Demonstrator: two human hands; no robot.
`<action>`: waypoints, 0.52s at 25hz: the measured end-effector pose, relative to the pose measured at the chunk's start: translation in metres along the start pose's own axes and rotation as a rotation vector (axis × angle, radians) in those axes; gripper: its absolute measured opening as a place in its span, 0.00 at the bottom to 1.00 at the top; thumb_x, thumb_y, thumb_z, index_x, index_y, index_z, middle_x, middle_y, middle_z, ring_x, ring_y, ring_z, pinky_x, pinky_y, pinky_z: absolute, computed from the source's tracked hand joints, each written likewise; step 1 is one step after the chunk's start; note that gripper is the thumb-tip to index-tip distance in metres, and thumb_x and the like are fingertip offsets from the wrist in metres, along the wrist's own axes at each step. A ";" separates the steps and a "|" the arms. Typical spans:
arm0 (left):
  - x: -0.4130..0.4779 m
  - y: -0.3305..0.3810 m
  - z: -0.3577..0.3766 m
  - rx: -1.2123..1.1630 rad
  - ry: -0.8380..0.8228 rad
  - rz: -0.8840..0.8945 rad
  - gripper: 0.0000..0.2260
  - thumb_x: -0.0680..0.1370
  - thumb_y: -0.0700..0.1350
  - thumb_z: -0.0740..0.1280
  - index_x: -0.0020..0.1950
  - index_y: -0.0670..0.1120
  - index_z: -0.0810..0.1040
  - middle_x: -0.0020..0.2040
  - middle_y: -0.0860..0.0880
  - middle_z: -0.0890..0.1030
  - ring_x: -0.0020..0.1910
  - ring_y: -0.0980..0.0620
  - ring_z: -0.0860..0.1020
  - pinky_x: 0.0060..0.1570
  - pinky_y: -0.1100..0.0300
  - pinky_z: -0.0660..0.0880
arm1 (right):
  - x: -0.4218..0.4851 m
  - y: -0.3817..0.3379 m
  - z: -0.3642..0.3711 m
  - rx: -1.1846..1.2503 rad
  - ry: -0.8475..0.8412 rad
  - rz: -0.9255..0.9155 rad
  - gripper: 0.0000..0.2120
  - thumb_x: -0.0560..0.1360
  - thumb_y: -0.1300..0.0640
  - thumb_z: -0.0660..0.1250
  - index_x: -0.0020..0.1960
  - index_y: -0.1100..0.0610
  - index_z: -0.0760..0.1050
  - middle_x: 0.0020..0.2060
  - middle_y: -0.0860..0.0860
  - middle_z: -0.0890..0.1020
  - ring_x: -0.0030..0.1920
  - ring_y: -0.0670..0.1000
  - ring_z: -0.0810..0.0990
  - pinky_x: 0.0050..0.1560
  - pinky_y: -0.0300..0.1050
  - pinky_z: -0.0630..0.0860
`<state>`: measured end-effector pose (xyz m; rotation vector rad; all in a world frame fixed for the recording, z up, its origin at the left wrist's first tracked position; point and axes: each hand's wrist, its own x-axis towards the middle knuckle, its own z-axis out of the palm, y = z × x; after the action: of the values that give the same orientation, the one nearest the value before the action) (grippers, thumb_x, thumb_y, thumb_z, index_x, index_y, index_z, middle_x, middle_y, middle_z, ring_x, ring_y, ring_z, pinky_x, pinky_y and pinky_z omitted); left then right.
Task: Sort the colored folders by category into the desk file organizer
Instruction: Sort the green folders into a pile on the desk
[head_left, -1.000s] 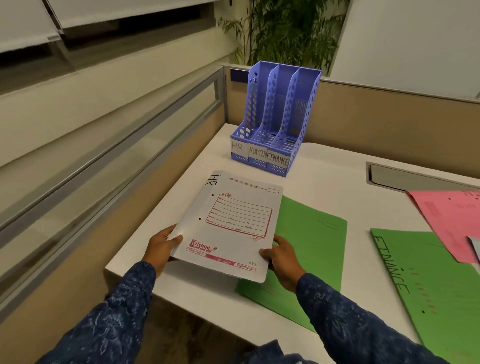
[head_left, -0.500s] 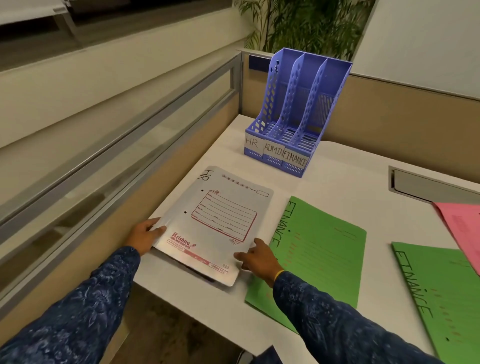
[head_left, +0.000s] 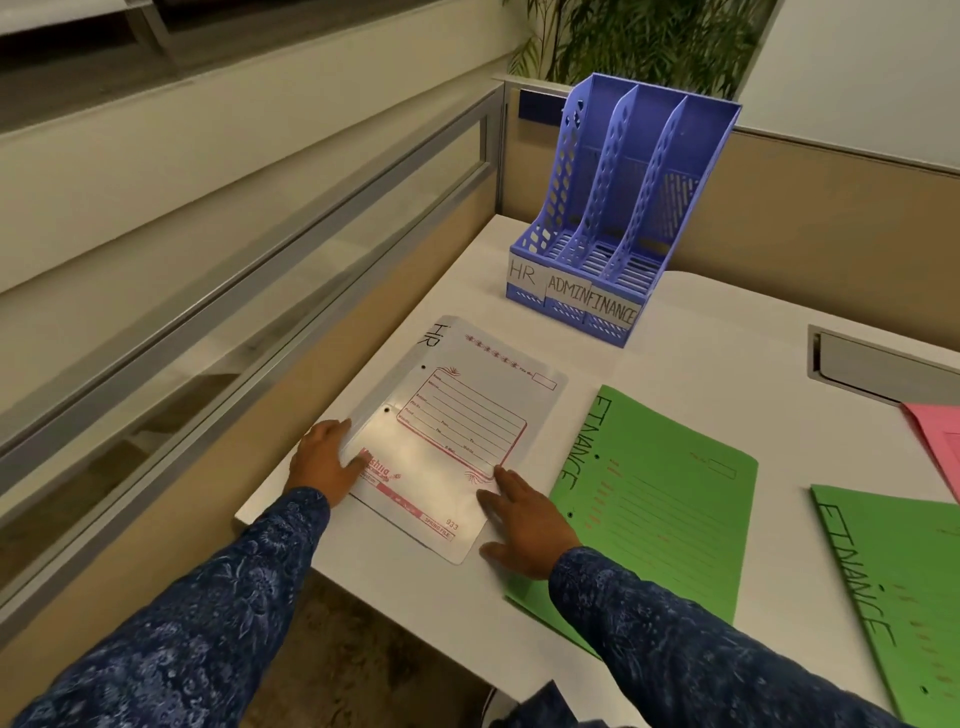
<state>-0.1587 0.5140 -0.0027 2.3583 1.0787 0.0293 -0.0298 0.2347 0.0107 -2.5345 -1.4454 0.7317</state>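
A white folder (head_left: 457, 431) marked HR lies flat near the desk's left front corner. My left hand (head_left: 324, 462) rests on its left edge with the fingers laid over the cover. My right hand (head_left: 519, 514) lies flat on its right lower edge, fingers straight. The blue file organizer (head_left: 608, 218) stands at the back with three empty slots labelled HR, ADMIN and FINANCE. A green folder (head_left: 660, 509) marked FINANCE lies just right of the white one. A second green FINANCE folder (head_left: 904, 592) sits at the far right, with a pink folder (head_left: 935, 441) behind it.
A glass and metal partition (head_left: 260, 322) runs along the desk's left side. A tan divider wall (head_left: 831, 228) closes the back, with plants beyond it. A grey cable slot (head_left: 878, 364) is set into the desk at the right.
The white HR folder, held up off the desk a second ago, now lies flat on it. Both hands have shifted from gripping its lower edge to resting on it.
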 end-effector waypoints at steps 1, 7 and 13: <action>-0.001 0.000 0.003 0.025 -0.019 0.006 0.31 0.77 0.52 0.68 0.76 0.45 0.63 0.74 0.45 0.65 0.70 0.43 0.67 0.69 0.46 0.67 | 0.000 0.000 0.001 -0.023 -0.007 -0.004 0.38 0.74 0.44 0.67 0.78 0.51 0.54 0.79 0.55 0.46 0.79 0.55 0.47 0.77 0.55 0.54; -0.005 0.006 0.005 0.217 -0.065 -0.004 0.36 0.77 0.61 0.63 0.78 0.49 0.53 0.79 0.46 0.55 0.76 0.43 0.59 0.73 0.44 0.60 | -0.007 0.005 -0.004 -0.017 0.046 0.000 0.38 0.75 0.41 0.65 0.79 0.52 0.52 0.79 0.54 0.48 0.78 0.55 0.47 0.77 0.52 0.46; -0.016 0.050 0.013 0.310 -0.050 0.119 0.40 0.74 0.70 0.57 0.79 0.51 0.51 0.80 0.47 0.49 0.78 0.44 0.53 0.75 0.45 0.51 | -0.034 0.026 -0.018 0.067 0.276 0.093 0.37 0.76 0.41 0.64 0.78 0.51 0.52 0.79 0.51 0.50 0.78 0.53 0.48 0.76 0.49 0.44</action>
<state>-0.1318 0.4703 0.0136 2.6812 0.9760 -0.1637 -0.0157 0.1945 0.0291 -2.5437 -1.2009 0.4126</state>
